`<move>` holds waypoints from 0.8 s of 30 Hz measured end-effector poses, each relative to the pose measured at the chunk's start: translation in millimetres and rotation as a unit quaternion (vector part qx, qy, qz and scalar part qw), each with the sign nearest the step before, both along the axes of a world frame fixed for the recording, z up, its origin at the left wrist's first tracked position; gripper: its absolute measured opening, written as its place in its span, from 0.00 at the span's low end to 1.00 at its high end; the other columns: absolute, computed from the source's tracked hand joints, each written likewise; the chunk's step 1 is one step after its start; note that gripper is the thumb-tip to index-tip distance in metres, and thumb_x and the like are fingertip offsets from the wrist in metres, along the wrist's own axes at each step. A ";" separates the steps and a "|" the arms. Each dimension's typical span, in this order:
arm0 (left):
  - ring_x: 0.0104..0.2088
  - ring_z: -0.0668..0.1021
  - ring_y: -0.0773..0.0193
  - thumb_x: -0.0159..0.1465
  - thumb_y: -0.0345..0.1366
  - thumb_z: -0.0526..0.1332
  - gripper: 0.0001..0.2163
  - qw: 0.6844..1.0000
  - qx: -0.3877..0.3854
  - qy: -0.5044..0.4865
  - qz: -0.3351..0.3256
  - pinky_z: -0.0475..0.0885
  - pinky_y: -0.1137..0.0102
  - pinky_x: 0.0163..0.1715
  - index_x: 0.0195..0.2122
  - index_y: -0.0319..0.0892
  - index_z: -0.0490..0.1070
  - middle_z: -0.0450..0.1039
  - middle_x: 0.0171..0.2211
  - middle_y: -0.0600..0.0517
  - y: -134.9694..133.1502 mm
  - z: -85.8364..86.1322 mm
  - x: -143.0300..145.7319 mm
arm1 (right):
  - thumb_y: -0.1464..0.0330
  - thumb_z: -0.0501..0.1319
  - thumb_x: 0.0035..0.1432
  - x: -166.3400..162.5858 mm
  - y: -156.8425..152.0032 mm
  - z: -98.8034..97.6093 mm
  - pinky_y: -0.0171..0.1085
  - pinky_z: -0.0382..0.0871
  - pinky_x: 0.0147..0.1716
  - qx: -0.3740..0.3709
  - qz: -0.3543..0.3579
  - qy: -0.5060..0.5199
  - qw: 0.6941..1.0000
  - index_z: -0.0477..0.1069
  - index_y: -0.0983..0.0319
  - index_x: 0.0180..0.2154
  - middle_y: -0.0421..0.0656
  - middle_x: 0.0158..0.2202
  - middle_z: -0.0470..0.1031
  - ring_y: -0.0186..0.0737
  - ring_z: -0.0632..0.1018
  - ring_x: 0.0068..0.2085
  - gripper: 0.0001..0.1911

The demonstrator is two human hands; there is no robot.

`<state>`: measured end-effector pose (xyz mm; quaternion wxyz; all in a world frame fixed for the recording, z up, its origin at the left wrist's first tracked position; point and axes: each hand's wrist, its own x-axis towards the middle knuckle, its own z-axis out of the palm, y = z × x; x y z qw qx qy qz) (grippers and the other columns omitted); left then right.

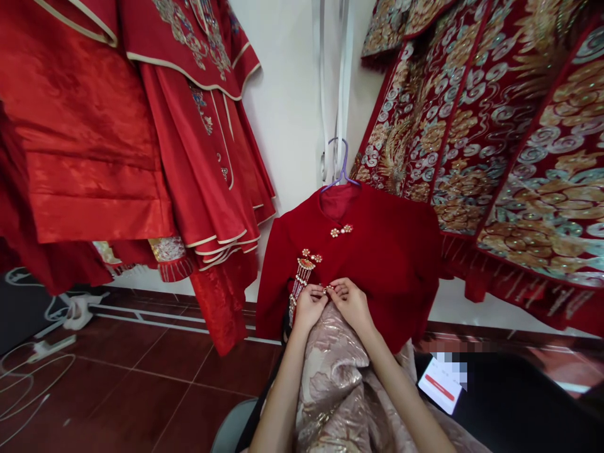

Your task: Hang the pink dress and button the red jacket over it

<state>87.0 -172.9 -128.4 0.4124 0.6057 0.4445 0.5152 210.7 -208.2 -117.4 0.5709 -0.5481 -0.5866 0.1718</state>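
Observation:
A dark red velvet jacket (387, 251) hangs from a purple hanger (343, 165). Low on its front, my left hand (310, 304) and my right hand (350, 303) meet, fingers pinched from both sides on a small beaded frog button (326, 290). Fingertips cover most of that button. Just above my left hand, an orange and gold fan-shaped ornament with beaded tassels (302, 274) is attached to the jacket. Nearer the collar sits a fastened pearl and gold frog button (341, 231). Pale pink brocade cloth (335, 371) lies below and between my forearms.
Red garments with cream piping (198, 157) hang on the left. A heavily embroidered red and gold garment (491, 145) hangs on the right. A lit phone (441, 384) rests on something black. White cables (38, 377) and pale shoes (78, 313) are at left.

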 end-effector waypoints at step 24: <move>0.30 0.80 0.64 0.53 0.26 0.64 0.06 1.000 -0.003 0.013 -0.007 0.75 0.69 0.35 0.32 0.35 0.78 0.80 0.32 0.44 -5.6 12.2 -12.7 | 0.59 0.61 0.55 -1.8 -0.9 -1.5 0.37 0.73 0.31 0.007 0.002 0.002 1.000 0.73 0.62 0.34 0.45 0.30 0.75 0.39 0.76 0.30 0.13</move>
